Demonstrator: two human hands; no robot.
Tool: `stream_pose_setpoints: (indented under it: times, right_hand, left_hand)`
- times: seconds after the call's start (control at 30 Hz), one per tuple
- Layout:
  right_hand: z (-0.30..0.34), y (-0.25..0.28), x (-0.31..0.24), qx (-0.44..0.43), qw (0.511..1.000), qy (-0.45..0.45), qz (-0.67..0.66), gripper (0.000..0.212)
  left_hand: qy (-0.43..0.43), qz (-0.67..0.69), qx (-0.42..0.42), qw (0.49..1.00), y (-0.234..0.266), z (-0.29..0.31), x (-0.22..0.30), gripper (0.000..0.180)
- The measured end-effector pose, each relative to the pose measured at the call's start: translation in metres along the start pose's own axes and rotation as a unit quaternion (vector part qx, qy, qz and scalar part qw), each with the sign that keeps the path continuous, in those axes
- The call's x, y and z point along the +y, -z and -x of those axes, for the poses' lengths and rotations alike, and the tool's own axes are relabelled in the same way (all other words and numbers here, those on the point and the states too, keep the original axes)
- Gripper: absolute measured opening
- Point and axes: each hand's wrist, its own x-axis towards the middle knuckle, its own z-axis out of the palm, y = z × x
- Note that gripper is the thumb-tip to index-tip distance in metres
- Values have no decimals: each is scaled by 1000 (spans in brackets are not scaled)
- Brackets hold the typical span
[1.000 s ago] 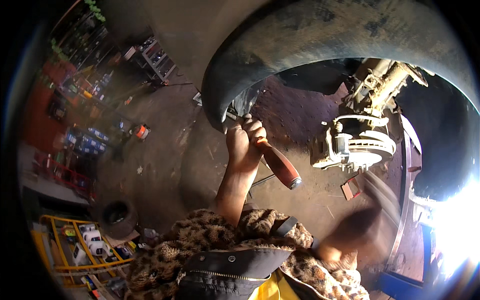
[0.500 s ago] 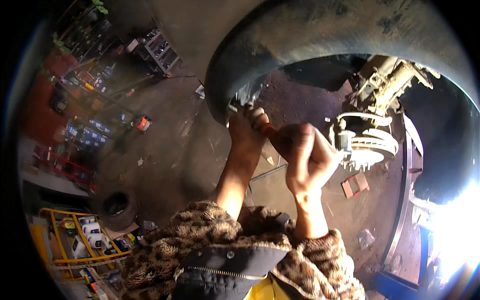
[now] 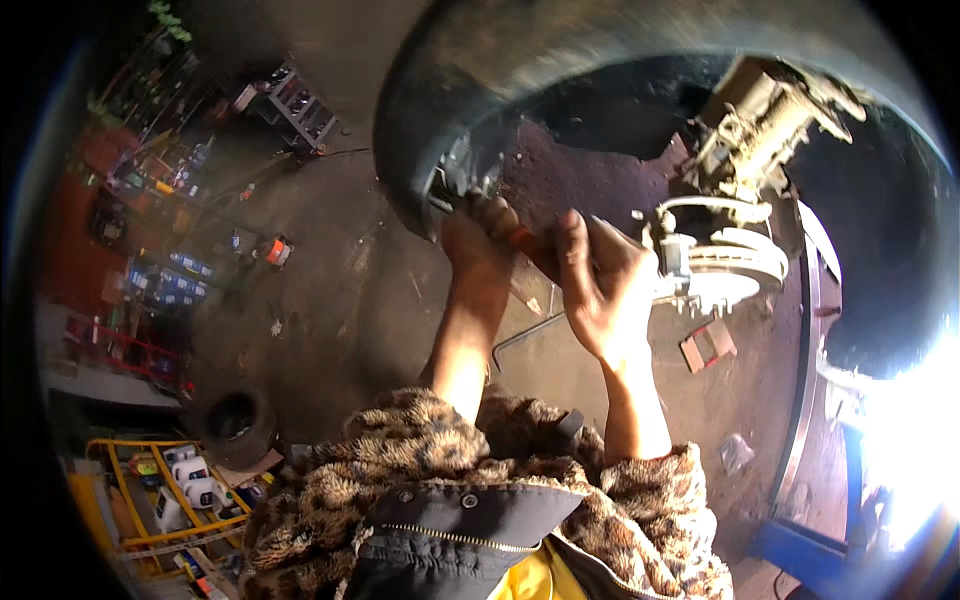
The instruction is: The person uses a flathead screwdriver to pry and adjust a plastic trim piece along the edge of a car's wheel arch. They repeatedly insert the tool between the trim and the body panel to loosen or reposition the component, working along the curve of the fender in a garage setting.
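Two hands, left hand and right hand, fingers clamped on one red-handled tool beside one brake disc.

- Wheel arch curves overhead; the brake disc sits under it, to the right.
- Left hand is at the arch's left edge, right hand just beside it.
- Tyre lies on the floor, lower left.
- Bent bar lies between the forearms.

A tool with a reddish-brown handle lies nearly level between the left hand and right hand, both wrapped around it, its metal end at the dark wheel-arch edge.
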Motion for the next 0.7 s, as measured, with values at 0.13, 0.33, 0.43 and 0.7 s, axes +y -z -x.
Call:
stream_pose_setpoints:
  times: [0.13,0.33,0.43,0.7]
  right_hand:
    - [16,27,-29,12,988,94,122,17]
    - [1,-10,-16,-6,995,55,85,11]
    - [-5,3,0,-28,997,10,69,11]
    - [8,5,19,-111,967,81,215,22]
  left_hand:
    - [111,147,-34,982,2,2,6,18]
    - [50,138,-61,987,24,-7,12,21]
    - [54,124,-54,989,26,-14,-6,24]
    - [80,200,-118,969,46,-27,4,23]
